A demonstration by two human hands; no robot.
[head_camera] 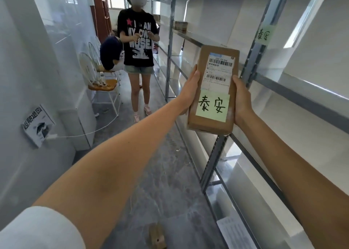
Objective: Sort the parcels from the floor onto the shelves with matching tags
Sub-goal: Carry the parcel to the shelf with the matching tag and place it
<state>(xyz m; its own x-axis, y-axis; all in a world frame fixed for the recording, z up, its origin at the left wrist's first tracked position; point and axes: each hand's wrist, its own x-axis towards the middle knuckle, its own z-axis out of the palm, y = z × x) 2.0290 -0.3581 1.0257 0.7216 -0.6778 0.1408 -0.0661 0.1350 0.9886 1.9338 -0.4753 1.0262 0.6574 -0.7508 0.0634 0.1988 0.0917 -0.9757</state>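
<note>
I hold a flat brown cardboard parcel upright in front of the metal shelving. It carries a white barcode label and a green sticky note with two handwritten characters. My left hand grips its left edge and my right hand grips its right edge. A green tag with handwritten characters is stuck on the shelf upright just above and right of the parcel. Another small brown parcel lies on the floor near my feet.
A person in a black T-shirt stands in the aisle ahead. White chairs line the left wall, one with a dark bag. A box sits on a far shelf. A cable runs from a wall socket.
</note>
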